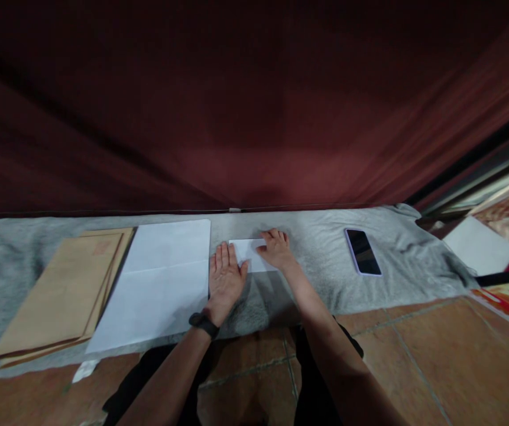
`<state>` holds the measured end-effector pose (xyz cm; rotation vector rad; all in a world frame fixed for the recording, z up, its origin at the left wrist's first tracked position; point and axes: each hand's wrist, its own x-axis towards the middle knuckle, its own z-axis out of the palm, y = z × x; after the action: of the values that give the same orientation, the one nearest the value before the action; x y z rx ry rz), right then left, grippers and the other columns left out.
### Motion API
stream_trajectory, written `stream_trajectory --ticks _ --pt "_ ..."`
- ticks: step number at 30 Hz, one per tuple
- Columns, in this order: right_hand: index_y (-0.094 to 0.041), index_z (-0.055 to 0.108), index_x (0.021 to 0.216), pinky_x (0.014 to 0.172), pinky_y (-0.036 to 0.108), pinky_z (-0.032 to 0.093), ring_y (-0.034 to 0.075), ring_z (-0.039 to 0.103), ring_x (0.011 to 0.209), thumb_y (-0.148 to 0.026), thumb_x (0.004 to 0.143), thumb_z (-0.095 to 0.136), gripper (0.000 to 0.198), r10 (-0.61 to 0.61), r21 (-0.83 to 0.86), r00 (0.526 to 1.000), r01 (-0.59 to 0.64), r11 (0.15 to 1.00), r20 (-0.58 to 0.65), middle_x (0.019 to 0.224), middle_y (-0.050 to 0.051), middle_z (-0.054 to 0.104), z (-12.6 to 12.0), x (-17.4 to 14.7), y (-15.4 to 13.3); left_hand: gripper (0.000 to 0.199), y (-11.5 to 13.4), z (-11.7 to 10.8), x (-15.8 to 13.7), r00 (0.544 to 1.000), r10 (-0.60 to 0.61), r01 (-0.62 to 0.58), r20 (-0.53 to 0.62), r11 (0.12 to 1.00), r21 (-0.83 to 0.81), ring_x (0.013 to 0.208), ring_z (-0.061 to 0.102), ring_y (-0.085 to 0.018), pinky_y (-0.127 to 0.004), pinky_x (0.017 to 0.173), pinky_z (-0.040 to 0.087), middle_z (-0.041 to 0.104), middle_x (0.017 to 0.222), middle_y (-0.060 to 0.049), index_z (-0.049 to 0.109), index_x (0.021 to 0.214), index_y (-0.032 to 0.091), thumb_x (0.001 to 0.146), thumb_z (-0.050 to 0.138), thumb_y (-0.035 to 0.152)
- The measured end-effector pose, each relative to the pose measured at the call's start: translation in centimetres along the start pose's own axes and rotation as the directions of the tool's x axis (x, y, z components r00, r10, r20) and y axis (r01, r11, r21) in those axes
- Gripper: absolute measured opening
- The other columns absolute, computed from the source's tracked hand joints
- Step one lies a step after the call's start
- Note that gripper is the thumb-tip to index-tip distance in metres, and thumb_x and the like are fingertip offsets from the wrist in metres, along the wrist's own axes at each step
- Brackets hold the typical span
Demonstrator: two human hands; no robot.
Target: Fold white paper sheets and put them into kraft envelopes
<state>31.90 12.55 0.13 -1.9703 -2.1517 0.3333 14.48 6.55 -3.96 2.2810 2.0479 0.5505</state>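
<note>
A small white folded paper (pixel 254 260) lies on the grey cloth in front of me. My left hand (pixel 226 278), with a dark band on its wrist, rests flat over the paper's left end, fingers stretched out. At the right end my right hand (pixel 275 248) touches the paper with its fingers spread and slightly bent. Both hands cover parts of the paper, so its ends are partly hidden. Just left of my left hand lies a large white sheet (pixel 161 278) with a crease across it.
Several brown envelopes (pixel 59 290) are stacked at the far left. A phone in a purple case (pixel 364 252) lies to the right on the grey cloth (pixel 316 236). Behind hangs a dark red curtain (pixel 254 118). Tiled floor (pixel 414 349) shows below the cloth's front edge.
</note>
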Motion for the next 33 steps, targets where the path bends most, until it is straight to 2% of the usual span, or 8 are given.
stream_trajectory --ticks 7,12,14,17,20,23,27,33 --pt "-0.020 0.072 0.114 0.097 0.034 0.048 0.024 0.063 0.114 -0.017 0.094 0.056 0.026 -0.028 0.081 0.998 0.023 0.996 0.055 0.121 0.009 0.070 -1.6 0.1 0.9 0.074 -0.1 -0.6 0.7 0.999 -0.029 0.034 0.037 0.992 -0.118 0.152 0.032 -0.038 -0.057 0.123 0.028 0.038 0.161 -0.025 0.032 0.157 0.004 0.099 0.047 0.048" --pt "-0.020 0.067 0.123 0.099 0.030 0.048 0.019 0.066 0.113 -0.023 0.105 0.042 0.031 -0.156 0.260 0.958 0.218 0.940 -0.241 0.121 0.006 0.072 -3.7 -1.0 0.8 0.087 0.0 -4.1 2.5 0.974 -0.163 0.068 -0.156 0.871 -0.486 0.152 0.034 -0.026 -0.042 0.119 0.039 0.025 0.168 -0.018 -0.004 0.164 0.016 0.098 0.048 0.040" --pt "-0.022 0.068 0.120 0.107 0.035 0.045 0.021 0.062 0.121 -0.022 0.105 0.042 0.030 -0.213 0.240 0.925 0.295 0.925 -0.315 0.125 0.006 0.071 -3.8 -1.9 0.9 0.085 -0.3 -5.7 3.0 0.940 -0.229 0.047 -0.253 0.821 -0.569 0.152 0.035 -0.023 -0.040 0.119 0.040 0.025 0.169 -0.015 -0.006 0.164 0.020 0.097 0.046 0.031" --pt "-0.023 0.069 0.114 0.110 0.036 0.044 0.020 0.061 0.124 -0.014 0.100 0.050 0.025 -0.345 0.204 0.905 0.397 0.895 -0.250 0.125 0.005 0.072 -2.8 -3.5 1.4 0.069 -1.2 -6.9 3.2 0.925 -0.241 -0.004 -0.293 0.765 -0.644 0.145 0.045 -0.022 -0.040 0.119 0.040 0.044 0.159 -0.011 0.026 0.160 0.021 0.093 0.038 0.019" --pt "-0.022 0.069 0.110 0.109 0.035 0.045 0.020 0.063 0.120 -0.006 0.093 0.056 0.027 -0.466 0.189 0.877 0.480 0.857 -0.119 0.125 0.005 0.071 -1.1 -5.1 2.4 0.049 -2.0 -6.1 3.1 0.962 -0.136 -0.064 -0.235 0.728 -0.683 0.134 0.056 -0.023 -0.043 0.118 0.042 0.062 0.142 -0.009 0.060 0.137 0.020 0.094 0.036 0.022" --pt "-0.023 0.069 0.108 0.109 0.036 0.046 0.020 0.064 0.119 -0.001 0.089 0.057 0.031 -0.508 0.193 0.860 0.507 0.840 -0.045 0.130 0.004 0.069 -0.3 -6.3 3.5 0.043 -1.8 -4.2 2.6 0.990 0.045 -0.118 -0.134 0.787 -0.606 0.137 0.054 -0.025 -0.045 0.119 0.041 0.061 0.144 -0.012 0.064 0.131 0.016 0.099 0.038 0.030" --pt "-0.023 0.068 0.106 0.111 0.036 0.044 0.020 0.063 0.121 0.001 0.085 0.058 0.033 -0.480 0.201 0.877 0.475 0.857 -0.024 0.130 0.005 0.069 -0.6 -7.0 4.4 0.049 0.1 -1.9 1.2 0.969 0.246 -0.225 0.017 0.909 -0.351 0.149 0.040 -0.028 -0.048 0.124 0.033 0.047 0.157 -0.015 0.056 0.142 0.012 0.102 0.038 0.034" --pt "-0.021 0.070 0.106 0.116 0.038 0.040 0.020 0.061 0.126 0.001 0.082 0.057 0.036 -0.456 0.234 0.890 0.439 0.867 0.021 0.137 0.007 0.067 -1.9 -7.5 4.6 0.056 2.6 -0.4 0.2 0.957 0.254 -0.248 0.139 0.967 -0.065 0.153 0.032 -0.030 -0.053 0.126 0.025 0.041 0.161 -0.016 0.045 0.152 0.009 0.104 0.032 0.036"
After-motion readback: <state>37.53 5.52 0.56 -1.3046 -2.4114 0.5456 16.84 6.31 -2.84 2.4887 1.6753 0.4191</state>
